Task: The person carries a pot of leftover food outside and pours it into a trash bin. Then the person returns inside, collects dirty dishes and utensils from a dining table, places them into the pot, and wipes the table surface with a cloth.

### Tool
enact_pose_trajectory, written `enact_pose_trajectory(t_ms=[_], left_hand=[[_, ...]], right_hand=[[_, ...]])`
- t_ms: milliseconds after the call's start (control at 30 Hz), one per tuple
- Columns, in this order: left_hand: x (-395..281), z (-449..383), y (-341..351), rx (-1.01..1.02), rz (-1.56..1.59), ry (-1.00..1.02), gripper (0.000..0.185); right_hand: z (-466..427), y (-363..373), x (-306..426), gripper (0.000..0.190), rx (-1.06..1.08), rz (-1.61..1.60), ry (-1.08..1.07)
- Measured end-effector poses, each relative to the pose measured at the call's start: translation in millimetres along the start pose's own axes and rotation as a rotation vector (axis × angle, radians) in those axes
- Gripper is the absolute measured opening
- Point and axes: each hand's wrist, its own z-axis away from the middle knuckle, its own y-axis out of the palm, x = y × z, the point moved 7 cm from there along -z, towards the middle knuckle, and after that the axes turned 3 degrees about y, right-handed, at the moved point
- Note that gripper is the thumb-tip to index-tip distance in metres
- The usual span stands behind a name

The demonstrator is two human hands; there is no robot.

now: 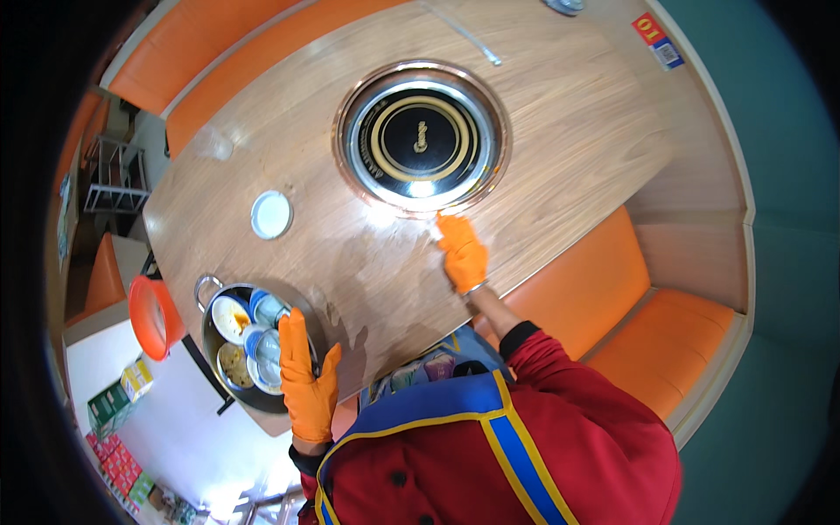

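My right hand (463, 253), in an orange rubber glove, is on the wooden table (577, 118) at the near edge of a round built-in induction cooker (420, 138). Something whitish shows beside its fingertips; whether the fingers grip it is unclear. Small orange food bits dot the cooker's metal rim. My left hand (307, 384), gloved alike, is raised with the thumb apart and nothing in it. It partly covers a steel two-handled pot (211, 335). In the pot lie used bowls (230, 318) with food remains and clear drinking glasses (268, 346).
A white round dish (271, 214) and a clear glass (214, 143) stand at the table's left. A thin stick-like item (469, 38) lies beyond the cooker. An orange-red bin (154, 318) is off the left edge. Orange benches (564, 282) flank the table.
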Motion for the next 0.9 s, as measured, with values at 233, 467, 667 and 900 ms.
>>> enact_pose_trajectory(t_ms=[233, 467, 667, 900], left_hand=[[-3.1, 0.5, -18.6, -0.073, -0.054, 0.003, 0.072], [18.0, 10.7, -49.0, -0.193, -0.061, -0.06, 0.072], [53.2, 36.5, -77.2, -0.186, -0.104, -0.081, 0.068], [108.6, 70.6, -138.1, -0.199, -0.02, -0.033, 0.071]], right_hand=[[-7.6, -62.5, -42.9, 0.036, -0.09, -0.07, 0.283], [74.2, -61.7, -43.7, 0.042, -0.228, 0.081, 0.338], [64.0, 10.9, 7.6, 0.037, -0.242, 0.194, 0.322], [32.6, 42.6, 55.5, 0.045, -0.212, 0.354, 0.215]])
